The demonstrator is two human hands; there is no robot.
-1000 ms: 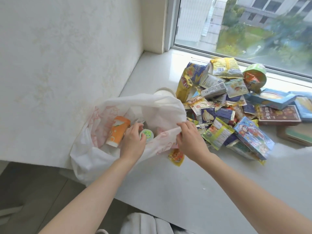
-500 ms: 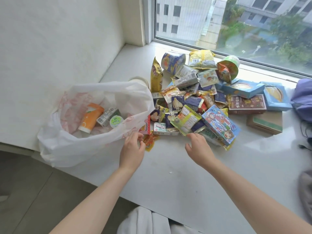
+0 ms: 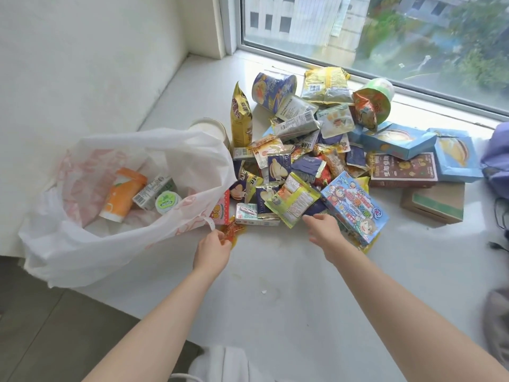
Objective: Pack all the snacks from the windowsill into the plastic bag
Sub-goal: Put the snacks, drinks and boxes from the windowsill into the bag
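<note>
Your left hand [image 3: 212, 253] grip pinches an orange wrapper [image 3: 232, 232] beside the plastic bag [image 3: 82, 252]; right hand [image 3: 325, 232] grip wide, at the snack pile [image 3: 303, 166] edge

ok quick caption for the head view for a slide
Left hand pinches an orange snack packet beside the plastic bag; open right hand at the snack pile.

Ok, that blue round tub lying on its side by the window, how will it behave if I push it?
The blue tub lies on its side, round and tapered, so a push would probably roll it in a curve. Its wall shows no dents, so it likely stays stiff when gripped. The packet against it may slip.
</note>
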